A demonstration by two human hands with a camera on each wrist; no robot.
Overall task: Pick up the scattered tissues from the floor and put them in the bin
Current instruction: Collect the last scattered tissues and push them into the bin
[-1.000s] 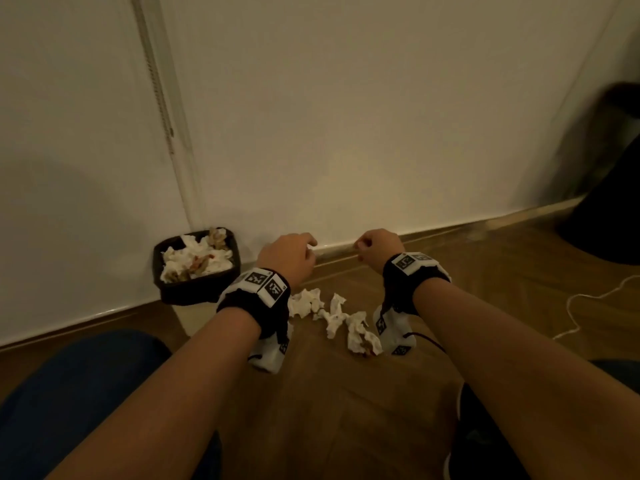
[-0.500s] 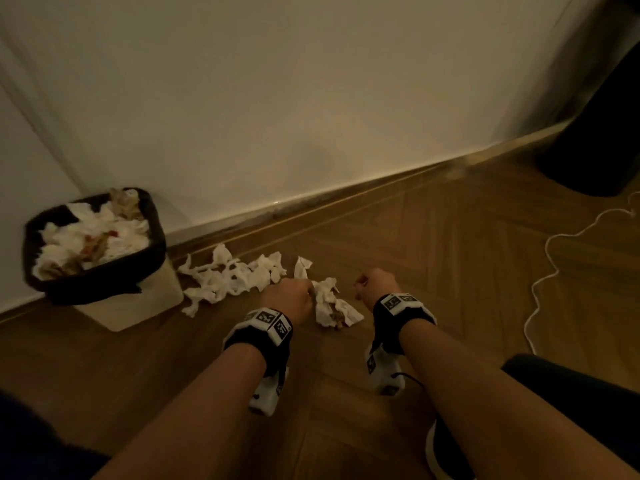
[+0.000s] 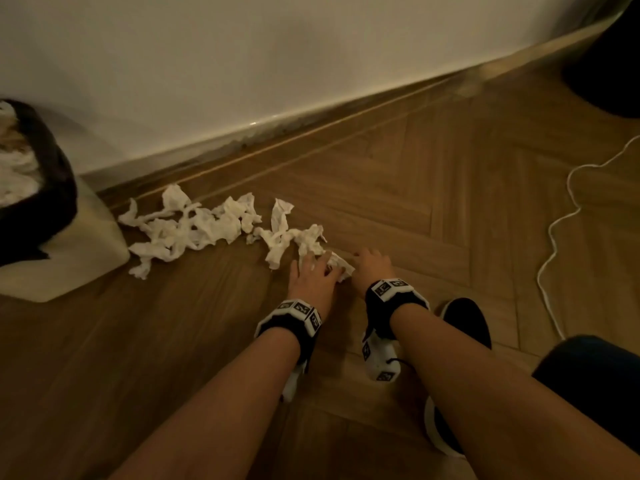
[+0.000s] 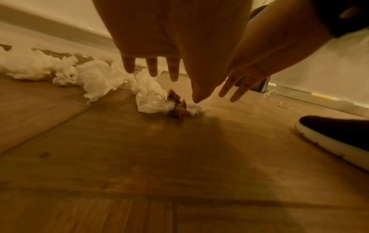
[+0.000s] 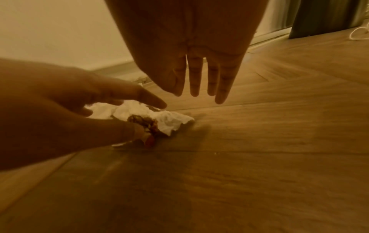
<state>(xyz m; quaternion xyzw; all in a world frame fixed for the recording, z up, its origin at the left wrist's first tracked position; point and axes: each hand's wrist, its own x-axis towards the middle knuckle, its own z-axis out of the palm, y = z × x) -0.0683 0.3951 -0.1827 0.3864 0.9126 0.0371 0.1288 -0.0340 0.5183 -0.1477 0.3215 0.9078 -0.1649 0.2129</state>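
Both hands – left hand (image 3: pixel 311 277), right hand (image 3: pixel 372 268) – fingers (image 5: pixel 194 78) spread, released, over stained tissue (image 4: pixel 153 100)

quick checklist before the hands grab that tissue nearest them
1. Left hand open over the nearest tissue: ok.
2. Right hand open beside it, holding nothing: ok.
3. Tissue gripped: not ok, fingers straight.
4. Brown scrap stuck in the tissue would lift with it: cannot tell.
5. Bin has room: cannot tell, looks heaped.
6. White cable away from the hands: ok.
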